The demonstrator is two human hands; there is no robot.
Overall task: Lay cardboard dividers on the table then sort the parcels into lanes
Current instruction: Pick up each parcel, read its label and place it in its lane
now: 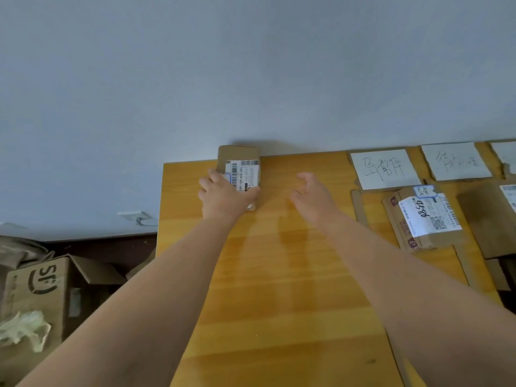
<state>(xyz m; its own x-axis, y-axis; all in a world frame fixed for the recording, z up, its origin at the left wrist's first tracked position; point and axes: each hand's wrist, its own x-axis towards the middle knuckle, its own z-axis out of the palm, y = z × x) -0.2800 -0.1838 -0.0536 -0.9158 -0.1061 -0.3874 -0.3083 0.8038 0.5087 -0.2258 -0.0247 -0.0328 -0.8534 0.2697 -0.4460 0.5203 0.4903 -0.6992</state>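
A small brown parcel (pixel 241 160) with a white barcode label stands at the far edge of the wooden table (pixel 279 275), against the wall. My left hand (pixel 223 195) grips it from the near side, fingers on its left, thumb on its right. My right hand (pixel 312 196) hovers over bare wood to the right, fingers loosely spread, holding nothing. Further right, a cardboard divider strip (pixel 360 208) marks a lane. In that lane lies a labelled parcel (pixel 421 219) below a white handwritten sign (pixel 385 169).
A second white sign (pixel 455 160) and a dark cardboard piece (pixel 485 219) lie at the right edge. On the floor to the left stands an open cardboard box (pixel 36 289) with crumpled plastic (pixel 25 328) in front of it. The table's left edge drops off near my left forearm.
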